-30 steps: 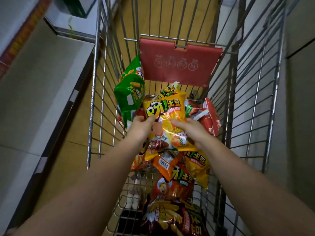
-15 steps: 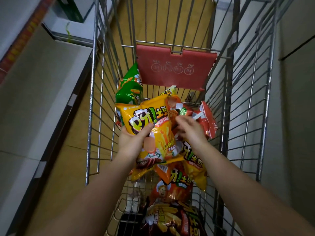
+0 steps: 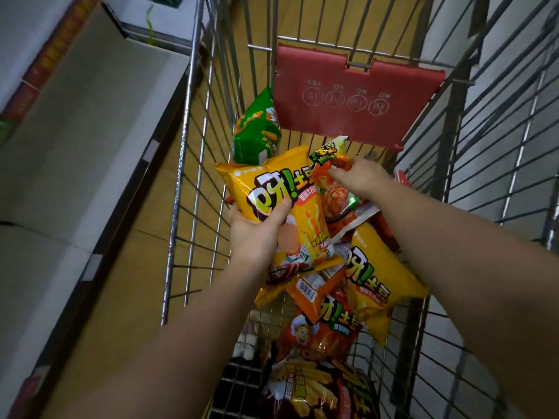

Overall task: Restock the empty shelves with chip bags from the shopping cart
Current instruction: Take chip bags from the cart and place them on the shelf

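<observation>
While the wire shopping cart [image 3: 193,164] is viewed from above, a yellow chip bag [image 3: 290,207] is seen gripped in the left hand [image 3: 257,234], thumb curled over the printed front and fingers hidden behind the bag. This bag is held raised above the pile, tilted with its top edge toward 11 o'clock. The right hand [image 3: 360,179] is observed at 2 o'clock from the left hand, lowered onto an orange chip bag [image 3: 329,182]; its fingers are blurred, so it cannot be told whether that bag is pinched or merely touched.

A green chip bag [image 3: 257,131] is noted upright against the cart's left wall, at 12 o'clock from the held bag. A second yellow chip bag [image 3: 378,279] lies at 4 o'clock from the held bag, under the right forearm. A dark red chip bag [image 3: 320,391] is recorded at 6 o'clock, nearest the camera, with further orange bags between. A red fold-down flap [image 3: 357,98] hangs on the far end of the cart.

A pale, bare shelf [image 3: 75,146] is seen beside the cart at 9 o'clock.
</observation>
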A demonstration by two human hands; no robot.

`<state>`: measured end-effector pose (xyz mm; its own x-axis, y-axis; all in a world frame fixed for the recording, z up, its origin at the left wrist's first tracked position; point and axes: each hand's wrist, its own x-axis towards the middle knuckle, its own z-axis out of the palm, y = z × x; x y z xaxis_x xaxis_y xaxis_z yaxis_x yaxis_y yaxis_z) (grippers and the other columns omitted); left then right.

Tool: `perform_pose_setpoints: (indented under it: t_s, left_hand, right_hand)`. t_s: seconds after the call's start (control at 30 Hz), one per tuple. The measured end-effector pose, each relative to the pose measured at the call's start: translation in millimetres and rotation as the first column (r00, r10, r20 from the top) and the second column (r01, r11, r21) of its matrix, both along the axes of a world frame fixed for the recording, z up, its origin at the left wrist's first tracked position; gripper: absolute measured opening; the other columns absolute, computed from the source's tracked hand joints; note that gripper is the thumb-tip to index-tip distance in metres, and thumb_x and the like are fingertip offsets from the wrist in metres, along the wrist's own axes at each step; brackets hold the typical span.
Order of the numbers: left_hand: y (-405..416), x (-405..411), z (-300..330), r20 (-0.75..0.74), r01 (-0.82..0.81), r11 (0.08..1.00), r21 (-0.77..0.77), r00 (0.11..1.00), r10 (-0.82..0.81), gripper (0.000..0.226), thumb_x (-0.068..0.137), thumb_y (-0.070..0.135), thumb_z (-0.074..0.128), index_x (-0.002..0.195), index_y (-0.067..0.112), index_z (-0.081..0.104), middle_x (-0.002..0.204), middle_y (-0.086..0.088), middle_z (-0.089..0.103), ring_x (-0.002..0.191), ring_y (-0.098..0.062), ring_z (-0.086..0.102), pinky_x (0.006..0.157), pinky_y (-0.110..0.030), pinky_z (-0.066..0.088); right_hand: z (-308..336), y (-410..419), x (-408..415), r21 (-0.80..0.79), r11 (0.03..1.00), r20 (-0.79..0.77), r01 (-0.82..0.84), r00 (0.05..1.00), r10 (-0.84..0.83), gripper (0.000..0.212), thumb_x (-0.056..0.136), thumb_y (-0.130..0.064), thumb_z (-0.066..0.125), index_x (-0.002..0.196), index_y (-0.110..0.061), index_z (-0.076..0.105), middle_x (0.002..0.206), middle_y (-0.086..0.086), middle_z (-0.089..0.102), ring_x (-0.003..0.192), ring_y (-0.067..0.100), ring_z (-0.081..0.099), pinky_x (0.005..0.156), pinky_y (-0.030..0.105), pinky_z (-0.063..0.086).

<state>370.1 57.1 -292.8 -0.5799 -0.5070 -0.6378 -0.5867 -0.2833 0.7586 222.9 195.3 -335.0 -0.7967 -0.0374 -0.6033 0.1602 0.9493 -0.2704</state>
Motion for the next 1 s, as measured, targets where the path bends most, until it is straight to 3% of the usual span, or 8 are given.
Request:
perform_pose_setpoints:
  t_s: [0.1,0.27,0.37,0.47,0.67,0.73,0.87,1.0]
  left_hand:
    - [1,-3,-1,0.002,-0.001,1.000,-0.019,1.000,0.001,0.062,0.076,0.031,0.076,0.128,0.019,0.045,0.114,0.001,0.064,0.101,-0.019,0.063,0.082,-0.035,0.052]
    - [1,1,-1,0.014,0.020,0.999,-0.039,1.000,-0.020,0.057,0.075,0.032,0.077,0.123,0.022,0.048,0.110,0.003,0.065,0.100,-0.019,0.064,0.086,-0.040,0.053]
    - [2,3,6,0.006,0.020,1.000,-0.011,1.000,-0.020,0.050,0.077,0.029,0.076,0.116,0.026,0.045,0.106,0.004,0.064,0.099,-0.021,0.065,0.083,-0.039,0.054]
    - [4,3,17,0.003,0.042,0.999,-0.020,0.999,-0.042,0.052,0.077,0.031,0.076,0.114,0.026,0.040,0.107,0.002,0.062,0.100,-0.022,0.063,0.083,-0.039,0.053]
    - [6,3,50,-0.008,0.108,0.990,-0.088,0.994,-0.109,0.080,0.072,0.040,0.078,0.136,0.017,0.036,0.121,-0.003,0.058,0.106,-0.026,0.059,0.084,-0.039,0.052]
    - [5,4,64,-0.037,0.128,0.987,-0.102,0.991,-0.132,0.077,0.073,0.039,0.078,0.134,0.016,0.038,0.114,-0.001,0.058,0.101,-0.024,0.059,0.076,-0.034,0.051]
    - [1,7,97,-0.119,0.167,0.982,-0.092,0.977,-0.178,0.075,0.070,0.039,0.079,0.131,0.017,0.041,0.114,-0.003,0.062,0.102,-0.025,0.062,0.088,-0.045,0.052]
    - [-8,6,136,-0.222,0.243,0.965,-0.096,0.940,-0.259,0.074,0.071,0.038,0.079,0.131,0.017,0.041,0.113,-0.004,0.064,0.098,-0.025,0.064,0.076,-0.039,0.055]
  right_hand:
    - [2,-5,-3,-0.001,1.000,0.064,0.002,0.998,-0.002,0.064,0.088,-0.055,0.051,0.122,-0.001,0.052,0.121,0.018,0.055,0.110,0.032,0.053,0.076,0.031,0.040]
    - [5,3,2,-0.199,0.917,0.320,0.345,0.907,-0.272,0.074,0.082,-0.040,0.068,0.138,-0.002,0.039,0.143,0.016,0.041,0.126,0.033,0.045,0.097,0.038,0.041]
    - [8,12,18,-0.247,0.863,0.375,0.440,0.865,-0.334,0.069,0.078,-0.033,0.074,0.133,-0.004,0.044,0.131,0.012,0.050,0.111,0.030,0.054,0.087,0.034,0.044]
    - [14,16,37,-0.366,0.812,0.317,0.455,0.881,-0.351,0.053,0.077,-0.024,0.075,0.123,-0.011,0.052,0.115,0.008,0.058,0.091,0.023,0.054,0.083,0.031,0.044]
    - [36,10,64,-0.473,0.789,0.120,0.393,0.915,-0.384,0.062,0.072,-0.032,0.076,0.126,-0.020,0.047,0.120,0.004,0.061,0.112,0.025,0.056,0.097,0.036,0.044]
    - [53,13,69,-0.494,0.787,0.055,0.368,0.917,-0.394,0.064,0.072,-0.034,0.076,0.127,-0.021,0.047,0.118,0.002,0.062,0.110,0.024,0.057,0.096,0.035,0.044]
    - [97,24,75,-0.548,0.762,-0.026,0.345,0.903,-0.428,0.077,0.066,-0.045,0.080,0.131,-0.022,0.044,0.122,0.000,0.061,0.112,0.024,0.055,0.097,0.036,0.043]
    - [142,28,88,-0.606,0.727,-0.101,0.321,0.876,-0.471,0.075,0.066,-0.043,0.081,0.129,-0.022,0.046,0.121,0.000,0.061,0.113,0.023,0.055,0.099,0.038,0.041]
